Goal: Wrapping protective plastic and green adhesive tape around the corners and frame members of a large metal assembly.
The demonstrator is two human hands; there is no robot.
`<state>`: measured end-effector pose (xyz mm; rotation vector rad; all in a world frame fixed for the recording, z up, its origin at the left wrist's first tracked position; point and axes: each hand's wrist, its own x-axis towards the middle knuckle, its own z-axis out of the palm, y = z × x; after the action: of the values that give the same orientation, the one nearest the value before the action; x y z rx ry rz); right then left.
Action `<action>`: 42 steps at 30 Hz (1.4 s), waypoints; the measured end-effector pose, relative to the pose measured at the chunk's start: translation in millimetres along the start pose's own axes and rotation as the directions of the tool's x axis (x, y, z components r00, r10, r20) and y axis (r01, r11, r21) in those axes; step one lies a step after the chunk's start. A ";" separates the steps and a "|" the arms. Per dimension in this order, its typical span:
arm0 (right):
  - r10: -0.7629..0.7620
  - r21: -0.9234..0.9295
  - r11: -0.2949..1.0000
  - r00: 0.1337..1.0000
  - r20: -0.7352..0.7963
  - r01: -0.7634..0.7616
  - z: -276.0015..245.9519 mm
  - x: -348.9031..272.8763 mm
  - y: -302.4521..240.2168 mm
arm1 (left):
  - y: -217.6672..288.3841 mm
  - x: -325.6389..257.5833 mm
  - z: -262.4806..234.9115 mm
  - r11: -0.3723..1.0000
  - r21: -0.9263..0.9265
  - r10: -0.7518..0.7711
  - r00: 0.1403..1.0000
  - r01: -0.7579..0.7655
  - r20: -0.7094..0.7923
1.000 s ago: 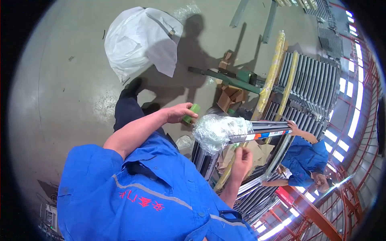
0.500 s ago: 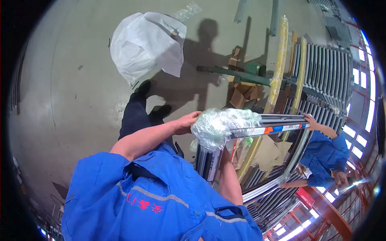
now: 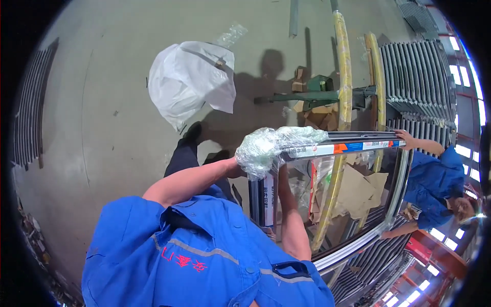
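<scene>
A dark-edged window frame with a printed label strip is held level in front of me. Clear bubble wrap is bunched over its near left corner. My left hand closes on the outer side of that wrap, its fingertips tucked out of sight. Inside the frame, my right hand reaches up to the same corner. Wrap and the frame's edge cover its fingers. At the far end, a co-worker's hand grips the upper corner, and their other hand is at the lower one.
A large white plastic bag lies on the floor ahead. Yellow-wrapped bars run along a green metal stand, with torn cardboard beneath the frame. Stacked metal profiles stand at right, more profiles at far left.
The window frame and the co-worker have shifted right, and the frame's inner opening shows wider. My left hand has slid lower along the bubble wrap, with its fingers now less visible.
</scene>
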<state>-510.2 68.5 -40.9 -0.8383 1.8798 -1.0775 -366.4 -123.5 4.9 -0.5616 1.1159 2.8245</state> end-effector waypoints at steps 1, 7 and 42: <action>-0.121 -0.274 0.955 0.992 -0.023 0.110 -7.8 -7.1 -10.1 | 0.1 -2.3 -2.5 1.000 0.027 0.004 1.000 -0.003 -0.026; 0.021 -0.033 0.999 0.985 -0.169 -0.027 -21.4 -29.7 -48.7 | 22.5 -41.2 -18.4 0.906 -0.414 -0.028 0.966 -0.084 -0.257; -0.389 -0.699 0.568 0.890 0.238 0.435 61.6 -9.8 -285.9 | 61.0 -97.3 -0.1 0.971 -0.232 0.051 0.998 -0.055 -0.024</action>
<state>-408.2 -65.8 198.2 -1.8420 2.1351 -0.4645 -286.6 -160.5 78.7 -0.5804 0.8173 3.0252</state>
